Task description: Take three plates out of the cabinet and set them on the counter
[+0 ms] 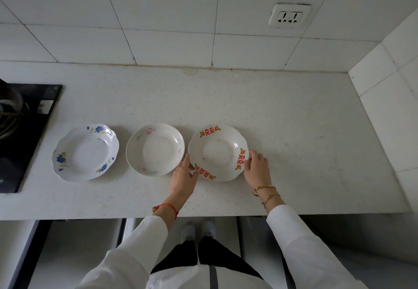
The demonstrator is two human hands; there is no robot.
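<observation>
Three white plates lie in a row on the speckled white counter [226, 98]. The left plate [85, 152] has blue flowers and a wavy rim. The middle plate [155, 149] carries faint pink flowers. The right plate [218, 152] has red characters and orange flowers. My left hand [183, 176] grips the right plate's near-left rim with thumb on top. My right hand [256, 167] pinches its right rim. The plate rests flat on the counter, its left edge close to the middle plate.
A black gas hob [22, 130] sits at the counter's left end. Tiled walls close the back and right side, with a power socket [289, 15] on the back wall. Cabinet fronts [86, 243] show below the counter's front edge.
</observation>
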